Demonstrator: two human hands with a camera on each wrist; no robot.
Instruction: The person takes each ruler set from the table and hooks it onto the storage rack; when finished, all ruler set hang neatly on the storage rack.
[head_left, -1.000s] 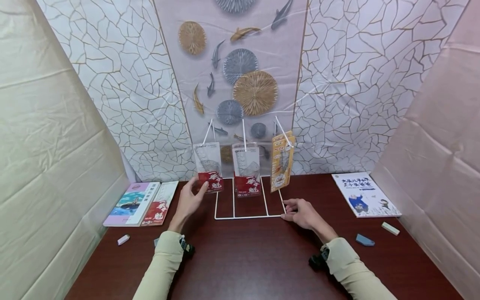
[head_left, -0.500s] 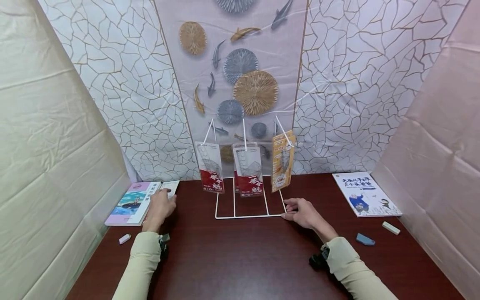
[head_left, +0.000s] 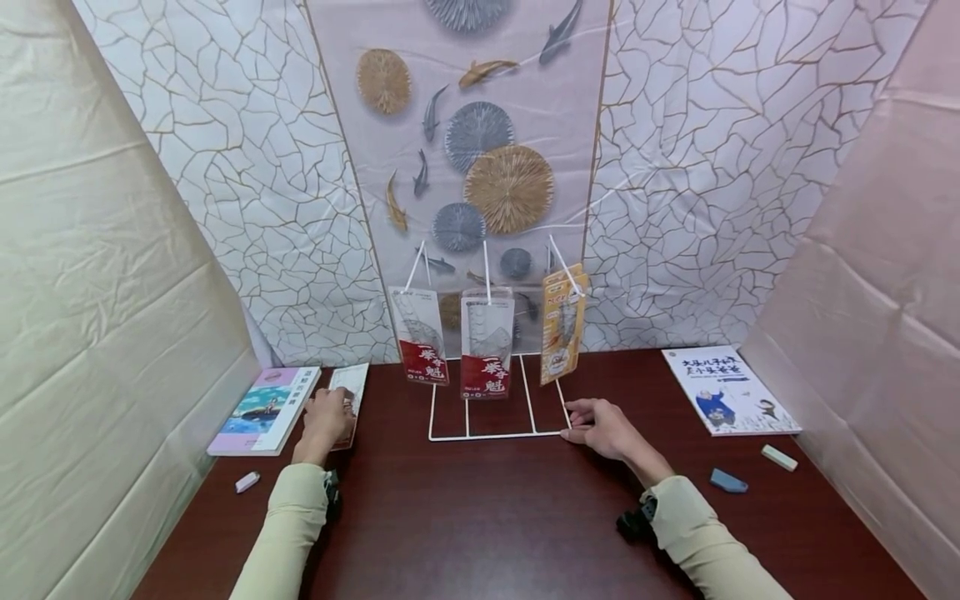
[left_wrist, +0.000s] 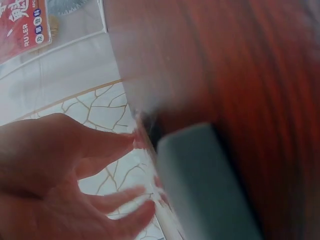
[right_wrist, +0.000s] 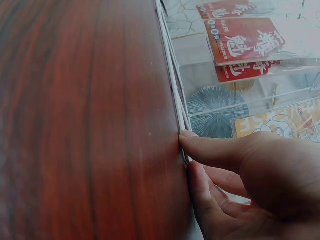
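Observation:
My left hand (head_left: 327,421) grips a flat red-and-white ruler packet (head_left: 348,379) on the table at left, its fingers spread over it. In the left wrist view the packet shows edge-on beside the thumb and fingertips. At the front right corner of a white wire rack (head_left: 498,436), my right hand (head_left: 606,427) pinches the base wire between thumb and fingers. On the rack's hooks hang a ruler packet (head_left: 422,337) at left, more ruler packets (head_left: 487,346) in the middle, and yellow packets (head_left: 562,325) at right.
A book with a sea picture (head_left: 262,412) lies left of the left hand. A white picture book (head_left: 731,392) lies at right. Small erasers, one blue (head_left: 728,480), one pale (head_left: 779,457) and one pinkish (head_left: 247,482), lie nearer. A grey-green block (left_wrist: 200,175) sits near the left hand.
My left hand has left the hanging packet at the rack, reached left to the ruler packet on the table and shifted it rightward, away from the book. The right hand stays on the rack.

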